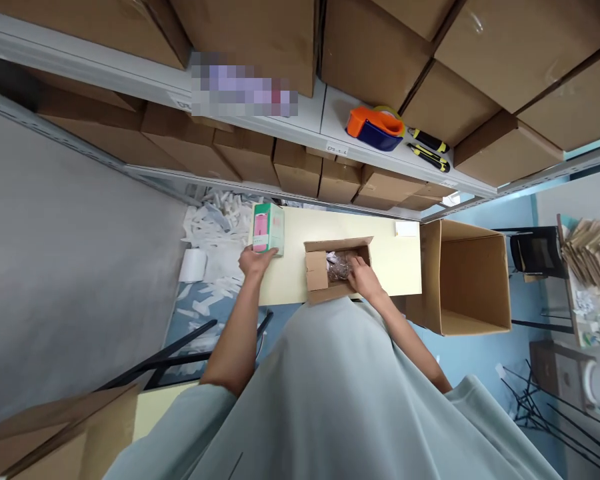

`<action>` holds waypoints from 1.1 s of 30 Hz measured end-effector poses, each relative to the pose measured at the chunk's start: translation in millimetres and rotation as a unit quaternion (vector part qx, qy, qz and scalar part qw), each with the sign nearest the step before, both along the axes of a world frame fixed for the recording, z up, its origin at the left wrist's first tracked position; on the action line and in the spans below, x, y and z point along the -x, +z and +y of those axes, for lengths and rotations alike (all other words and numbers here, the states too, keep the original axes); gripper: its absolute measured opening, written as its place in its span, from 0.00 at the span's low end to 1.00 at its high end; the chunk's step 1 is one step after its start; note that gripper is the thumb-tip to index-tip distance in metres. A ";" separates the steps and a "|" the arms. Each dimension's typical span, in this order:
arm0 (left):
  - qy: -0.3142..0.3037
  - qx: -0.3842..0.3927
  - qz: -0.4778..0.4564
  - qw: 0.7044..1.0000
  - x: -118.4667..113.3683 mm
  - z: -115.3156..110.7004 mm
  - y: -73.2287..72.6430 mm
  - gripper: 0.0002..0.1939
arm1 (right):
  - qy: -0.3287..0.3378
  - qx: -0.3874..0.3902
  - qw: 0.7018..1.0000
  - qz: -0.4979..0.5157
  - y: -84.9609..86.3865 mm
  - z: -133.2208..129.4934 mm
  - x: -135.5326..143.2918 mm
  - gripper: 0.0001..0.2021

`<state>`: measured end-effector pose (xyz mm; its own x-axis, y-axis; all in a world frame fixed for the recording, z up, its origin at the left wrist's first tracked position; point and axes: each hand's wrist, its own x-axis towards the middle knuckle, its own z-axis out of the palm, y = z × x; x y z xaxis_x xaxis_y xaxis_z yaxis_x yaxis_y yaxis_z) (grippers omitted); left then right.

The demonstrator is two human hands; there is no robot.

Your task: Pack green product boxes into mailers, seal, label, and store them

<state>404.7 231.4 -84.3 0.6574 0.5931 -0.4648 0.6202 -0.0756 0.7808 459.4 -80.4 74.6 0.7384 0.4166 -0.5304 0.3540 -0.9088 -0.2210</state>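
My left hand (pixel 255 261) grips the lower end of a green and white box with a pink panel (pixel 269 229), at the left end of the cream table (pixel 290 280). Right in front of me stands an open small cardboard box (pixel 317 270) with its flaps folded out. Inside it lies crinkled clear plastic wrap (pixel 337 267) that looks like bubble wrap. My right hand (pixel 364 277) reaches in over the box's right side, its fingers closed at the wrap; the fingertips are partly hidden.
A small white card or label (pixel 406 229) lies at the table's right end. Beyond it stands a large open carton (pixel 473 277). A shelf ahead bears cartons, an orange and blue tape dispenser (pixel 376 128) and two yellow-black cutters (pixel 430 150). White scraps (pixel 215 227) litter the floor at left.
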 end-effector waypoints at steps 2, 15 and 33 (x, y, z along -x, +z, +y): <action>0.037 0.033 -0.002 0.999 10.9 -1.7 16.9 0.26 | -0.027 -0.055 0.998 -0.003 2.6 -14.3 -0.3 0.27; -0.205 0.218 -0.184 0.936 35.4 -121.1 125.1 0.49 | -0.226 -0.451 0.863 -0.024 74.1 -86.5 -26.1 0.32; -0.316 0.170 -0.131 0.924 24.2 -146.4 86.4 0.41 | 0.018 -0.208 0.978 -0.001 109.0 -79.1 -2.7 0.38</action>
